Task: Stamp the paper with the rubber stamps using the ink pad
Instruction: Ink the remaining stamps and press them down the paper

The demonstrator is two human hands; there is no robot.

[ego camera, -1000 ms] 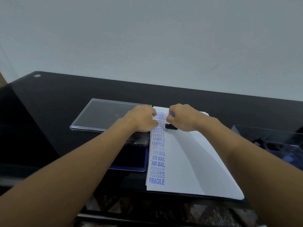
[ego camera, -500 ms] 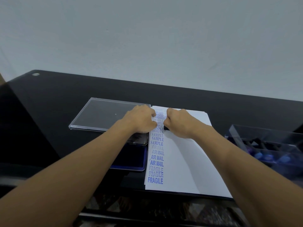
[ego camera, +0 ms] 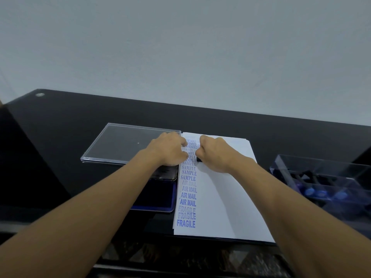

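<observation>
- The paper [ego camera: 220, 187] lies on the black bench [ego camera: 60, 127], with its long side running from 6 to 12 o'clock.
- A column of blue prints runs down the sheet's left edge: AMENDED at the 12 o'clock end, then SAMPLE, AIR MAIL and FRAGILE toward 6 o'clock.
- The right hand [ego camera: 215, 155] is curled into a fist round the rubber stamp [ego camera: 198, 159]. It holds the stamp down on the paper just at 3 o'clock of the print column, near the sheet's far end. Only a small black part of the stamp shows under the fingers.
- The left hand [ego camera: 168, 151] sits at 9 o'clock of the right hand, close beside it. Its fingers are bent, with the tips on the paper's left edge. I cannot tell whether it holds anything.
- The blue ink pad [ego camera: 158, 199] lies open, touching the paper at its 9 o'clock side, and its clear lid [ego camera: 124, 145] lies at 12 o'clock of the pad.
- A clear box [ego camera: 321, 177] with dark stamps stands at 3 o'clock, apart from the paper.
</observation>
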